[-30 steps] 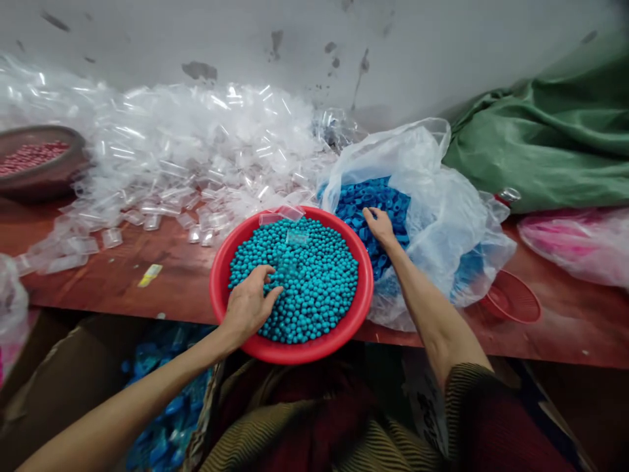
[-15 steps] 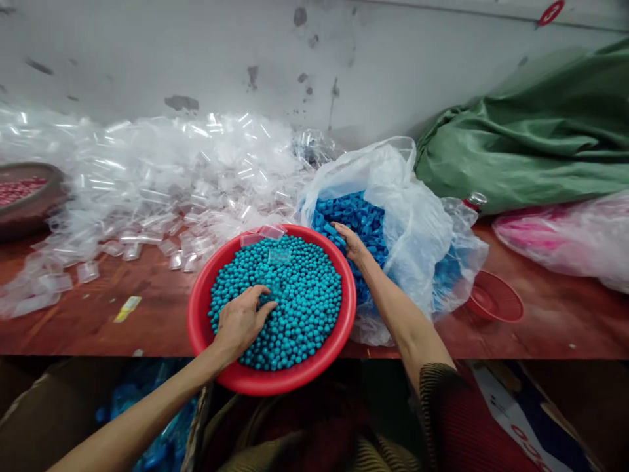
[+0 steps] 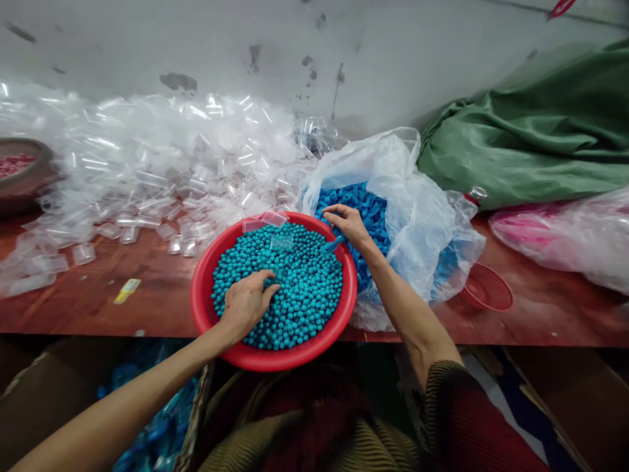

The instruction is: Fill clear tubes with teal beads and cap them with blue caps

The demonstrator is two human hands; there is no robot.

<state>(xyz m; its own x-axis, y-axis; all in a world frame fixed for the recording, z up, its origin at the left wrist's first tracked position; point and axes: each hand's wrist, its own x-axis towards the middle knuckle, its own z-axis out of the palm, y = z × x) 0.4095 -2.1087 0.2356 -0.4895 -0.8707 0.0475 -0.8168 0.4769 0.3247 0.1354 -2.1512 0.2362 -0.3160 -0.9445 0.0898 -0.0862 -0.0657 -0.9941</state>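
Note:
A red basin full of small turquoise beads stands at the table's front edge. My left hand rests over the beads, thumb and fingers curled around what looks like a clear plastic case, barely visible against them. Over the basin's right rim, my right hand grips a blue plastic piece that juts out below its fingers. Behind that hand, an open clear plastic bag holds many similar blue pieces. Another clear case lies on the beads.
Clear plastic cases are heaped along the wall. At far left sits a brown bowl of pinkish-red bits. To the right are a small red basket, a green cloth sack and a pink-filled bag. A cardboard box stands below the table.
My right hand has come up from the blue pieces in the bag and now holds one over the basin rim. My left hand stays over the beads. The view has shifted slightly.

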